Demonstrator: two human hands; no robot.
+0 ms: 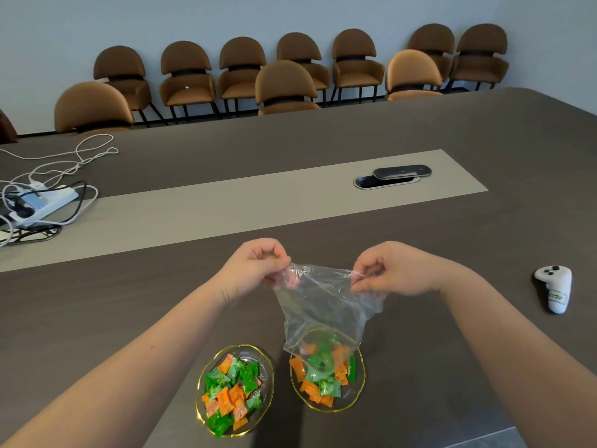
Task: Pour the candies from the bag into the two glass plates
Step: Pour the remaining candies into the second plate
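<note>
I had both hands raised over the dark table, each pinching a corner of the clear plastic bag. My left hand was curled tight, thumb and fingertips closed on the bag's left corner. My right hand gripped the right corner the same way, fingers folded in on the film. Between them the bag hung upside down, its mouth drooping toward the near side and reaching down onto the right glass plate.

Through the film I could see orange and green wrapped candies heaped on that right plate; whether any were still inside the bag's mouth or all lay on the plate, I could not tell. The left glass plate, just beside the right one and apart from it, held its own pile of candies in the same two colours. Both plates had thin gold rims and sat near me on the table.

Off to the right lay a white controller, well apart from the plates. At the far left was a power strip in a tangle of white and black cables. A dark oval device rested by a slot in the lighter centre strip, and brown chairs lined the far wall.
</note>
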